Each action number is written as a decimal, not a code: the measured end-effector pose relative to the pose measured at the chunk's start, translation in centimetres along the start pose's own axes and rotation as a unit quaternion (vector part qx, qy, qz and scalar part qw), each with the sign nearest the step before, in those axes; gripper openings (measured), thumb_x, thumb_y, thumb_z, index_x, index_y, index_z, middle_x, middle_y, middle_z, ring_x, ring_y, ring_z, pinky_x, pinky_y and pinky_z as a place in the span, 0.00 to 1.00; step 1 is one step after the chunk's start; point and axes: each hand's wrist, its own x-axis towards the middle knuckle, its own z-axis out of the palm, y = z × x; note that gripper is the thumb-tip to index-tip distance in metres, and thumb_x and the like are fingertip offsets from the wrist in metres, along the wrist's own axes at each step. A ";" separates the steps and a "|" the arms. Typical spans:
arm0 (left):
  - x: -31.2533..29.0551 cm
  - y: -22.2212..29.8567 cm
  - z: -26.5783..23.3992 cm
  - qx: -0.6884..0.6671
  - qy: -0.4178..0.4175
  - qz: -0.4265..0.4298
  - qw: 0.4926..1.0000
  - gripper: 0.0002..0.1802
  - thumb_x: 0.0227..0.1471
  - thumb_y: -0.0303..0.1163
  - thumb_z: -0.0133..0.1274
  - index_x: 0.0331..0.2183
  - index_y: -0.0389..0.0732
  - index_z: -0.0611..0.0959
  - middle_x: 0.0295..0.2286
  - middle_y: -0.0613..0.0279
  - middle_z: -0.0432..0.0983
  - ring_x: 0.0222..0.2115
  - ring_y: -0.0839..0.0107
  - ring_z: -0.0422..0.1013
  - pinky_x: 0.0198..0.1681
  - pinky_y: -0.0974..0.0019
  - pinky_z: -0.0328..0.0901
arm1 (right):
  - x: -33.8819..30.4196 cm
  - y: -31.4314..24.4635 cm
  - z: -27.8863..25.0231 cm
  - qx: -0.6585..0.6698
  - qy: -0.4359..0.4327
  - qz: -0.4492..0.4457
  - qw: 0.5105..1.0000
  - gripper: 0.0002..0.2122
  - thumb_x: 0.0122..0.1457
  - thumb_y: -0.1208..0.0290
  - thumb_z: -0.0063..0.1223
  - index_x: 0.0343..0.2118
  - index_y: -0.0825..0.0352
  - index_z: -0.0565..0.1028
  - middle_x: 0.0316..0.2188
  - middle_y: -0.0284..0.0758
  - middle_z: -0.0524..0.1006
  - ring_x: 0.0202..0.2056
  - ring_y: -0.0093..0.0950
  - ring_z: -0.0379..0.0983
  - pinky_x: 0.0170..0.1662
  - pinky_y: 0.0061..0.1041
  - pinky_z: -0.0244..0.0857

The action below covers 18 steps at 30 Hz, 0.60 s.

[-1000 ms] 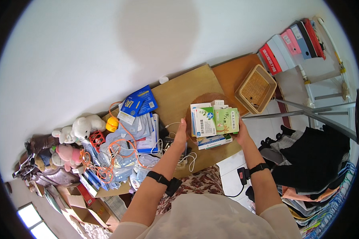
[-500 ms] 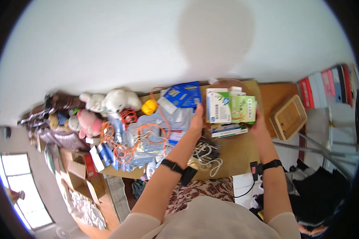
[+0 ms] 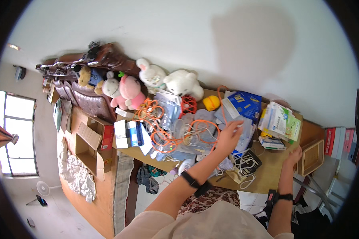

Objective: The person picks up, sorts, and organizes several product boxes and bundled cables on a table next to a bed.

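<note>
Fingers loosely bent, the left hand (image 3: 228, 139) hovers over or touches the clutter; from where I stand I cannot tell whether its tips pinch anything. Those of the right hand (image 3: 294, 155) look drawn fairly close together, just beside the table's right edge, and whether they grip something I cannot tell either. The long brown tabletop (image 3: 272, 171) bears it all. Its middle is buried under a heap of pale grey-blue plastic packets (image 3: 203, 146), right by the left hand. Near the right end, between the hands and beyond them, leans an uneven stack of white and green cardboard cartons (image 3: 281, 122), with a glossy blue flat package (image 3: 245, 104) beside it. A looping orange cord (image 3: 149, 109) lies across the packets, and a thin white cable (image 3: 249, 161) curls near the front edge. A small round yellow object (image 3: 211, 103) sits behind. Packets here, I'd judge, want freeing from the loops, then lifting rather than dragging, without nudging the stack.
</note>
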 end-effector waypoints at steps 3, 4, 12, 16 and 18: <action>-3.6 -0.1 -11.6 0.145 0.127 0.118 0.974 0.10 0.47 0.22 0.52 0.35 0.41 0.78 0.34 0.58 0.73 0.33 0.63 0.72 0.30 0.68 0.68 | -7.1 0.5 0.8 -0.066 -0.057 -0.203 0.975 0.13 0.61 0.68 0.42 0.45 0.68 0.66 0.42 0.35 0.68 0.44 0.27 0.63 0.49 0.25 0.57; -4.4 -1.8 -15.6 0.185 0.176 0.100 0.962 0.09 0.45 0.20 0.53 0.33 0.41 0.78 0.31 0.58 0.73 0.29 0.65 0.72 0.28 0.70 0.67 | -10.1 0.6 2.2 -0.067 -0.062 -0.206 0.974 0.13 0.61 0.68 0.42 0.45 0.68 0.66 0.42 0.35 0.68 0.44 0.27 0.63 0.49 0.25 0.57; -0.5 -14.1 -42.5 0.253 0.497 -0.210 0.803 0.41 0.41 0.48 0.60 0.50 0.33 0.62 0.43 0.43 0.63 0.44 0.48 0.63 0.48 0.54 0.59 | -34.3 2.1 17.5 -0.209 -0.548 -0.286 0.758 0.05 0.53 0.78 0.49 0.33 0.69 0.72 0.27 0.34 0.70 0.26 0.24 0.66 0.29 0.20 0.61; 3.4 -16.8 -44.7 0.065 0.421 -0.246 0.870 0.55 0.37 0.39 0.63 0.57 0.34 0.45 0.49 0.38 0.62 0.48 0.49 0.64 0.51 0.60 0.58 | -43.0 3.2 23.8 -0.239 -0.673 -0.332 0.617 0.09 0.52 0.76 0.50 0.37 0.66 0.73 0.29 0.38 0.72 0.33 0.35 0.71 0.34 0.31 0.65; 3.2 -19.0 -45.2 -0.046 0.408 -0.284 0.866 0.53 0.37 0.29 0.61 0.58 0.38 0.45 0.42 0.45 0.67 0.40 0.58 0.69 0.36 0.62 0.67 | -45.3 4.3 25.5 -0.253 -0.710 -0.339 0.563 0.10 0.52 0.73 0.50 0.39 0.64 0.72 0.30 0.38 0.71 0.36 0.36 0.70 0.37 0.33 0.66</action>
